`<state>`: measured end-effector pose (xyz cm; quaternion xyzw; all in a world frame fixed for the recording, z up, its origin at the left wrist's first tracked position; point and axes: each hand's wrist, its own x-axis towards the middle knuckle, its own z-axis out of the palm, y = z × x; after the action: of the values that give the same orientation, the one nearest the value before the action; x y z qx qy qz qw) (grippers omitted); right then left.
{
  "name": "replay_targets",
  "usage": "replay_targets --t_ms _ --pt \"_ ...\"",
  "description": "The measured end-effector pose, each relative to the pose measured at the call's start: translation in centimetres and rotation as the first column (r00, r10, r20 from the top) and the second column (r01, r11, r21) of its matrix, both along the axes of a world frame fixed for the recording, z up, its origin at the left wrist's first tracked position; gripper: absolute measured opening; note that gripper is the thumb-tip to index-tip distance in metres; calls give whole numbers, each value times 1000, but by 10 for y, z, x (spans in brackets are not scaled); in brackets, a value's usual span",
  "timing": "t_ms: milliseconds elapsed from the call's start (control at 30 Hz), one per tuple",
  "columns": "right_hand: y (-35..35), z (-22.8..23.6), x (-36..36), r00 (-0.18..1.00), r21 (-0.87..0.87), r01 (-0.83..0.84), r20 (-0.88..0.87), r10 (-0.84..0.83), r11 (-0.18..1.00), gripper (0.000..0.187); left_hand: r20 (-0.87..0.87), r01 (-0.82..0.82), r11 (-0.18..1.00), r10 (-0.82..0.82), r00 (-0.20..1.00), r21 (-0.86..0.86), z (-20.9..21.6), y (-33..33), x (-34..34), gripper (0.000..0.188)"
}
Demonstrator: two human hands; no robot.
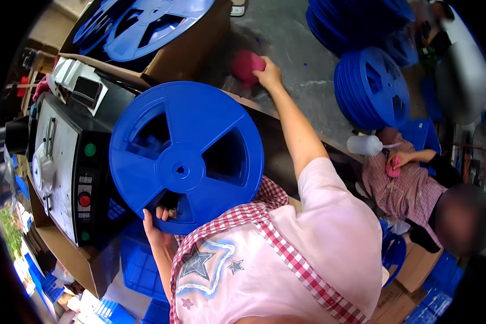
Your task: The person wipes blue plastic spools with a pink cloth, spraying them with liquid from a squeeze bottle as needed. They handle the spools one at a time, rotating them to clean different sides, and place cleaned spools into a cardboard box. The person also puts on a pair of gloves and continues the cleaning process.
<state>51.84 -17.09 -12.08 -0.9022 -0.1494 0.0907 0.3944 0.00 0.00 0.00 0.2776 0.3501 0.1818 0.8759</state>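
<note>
Left of centre in the frame, there's a big blue reel (181, 181), with the left grip (155, 232) at its lower-left rim: curled closed on the edge, fingers showing in the bottom cut-out. Up at top centre, the right grip (270, 75) is pretty narrow, closed on the right side of a blurry red wad (247, 67) over the grey surface (302, 89).

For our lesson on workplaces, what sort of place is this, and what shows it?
Probably a factory or workshop: there are stacked blue reels, a machine with coloured buttons, and a co-worker nearby.
</note>
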Motion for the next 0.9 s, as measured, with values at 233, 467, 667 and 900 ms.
replay_targets --t_ms 233,467,667,900 --pt "-113 21 -33 965 216 185 144 -219 959 62 89 101 974 -85 992 -201 0 2 17 44" --pt "-303 12 -178 400 242 854 261 -878 461 73 -155 33 999 -33 987 -3 10 17 53 43" --pt "-357 -17 -131 496 461 698 240 -835 547 87 103 215 975 -209 972 -49 14 20 56 38" --pt "-238 39 -183 907 582 310 55 -417 752 75 270 131 984 -95 958 -121 -11 14 13 41"
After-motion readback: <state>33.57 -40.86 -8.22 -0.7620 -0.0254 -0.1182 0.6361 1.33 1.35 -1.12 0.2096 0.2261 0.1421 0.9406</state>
